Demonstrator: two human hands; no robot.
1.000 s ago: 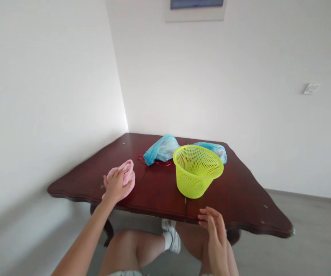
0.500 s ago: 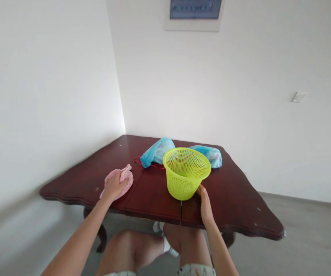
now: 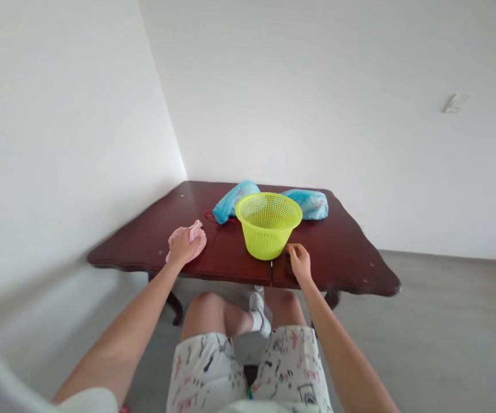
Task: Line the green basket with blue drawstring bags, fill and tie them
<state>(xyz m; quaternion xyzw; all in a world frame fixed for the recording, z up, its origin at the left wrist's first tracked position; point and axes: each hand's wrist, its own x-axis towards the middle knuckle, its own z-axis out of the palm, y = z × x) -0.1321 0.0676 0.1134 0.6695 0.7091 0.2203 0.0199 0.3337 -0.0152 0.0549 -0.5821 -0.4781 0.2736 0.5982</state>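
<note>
My left hand (image 3: 182, 248) rests on a crumpled pink cloth (image 3: 194, 234) near the front left of a dark wooden table (image 3: 347, 252), fingers closed over the fabric. My right hand (image 3: 299, 260) lies on the tabletop just right of the base of a yellow-green mesh basket (image 3: 268, 222), fingers curled and close to the basket's lower wall. The basket stands upright near the table's middle.
Two light blue plastic bags (image 3: 232, 198) (image 3: 309, 203) lie behind the basket, with a thin red cord (image 3: 212, 217) beside the left one. White walls meet in a corner behind the table. My knees and patterned shorts (image 3: 248, 367) are below the table's front edge.
The view has tipped down and pulled back, showing my lap. My right hand rose from my lap to the tabletop beside the basket. My left hand stays on the pink cloth.
</note>
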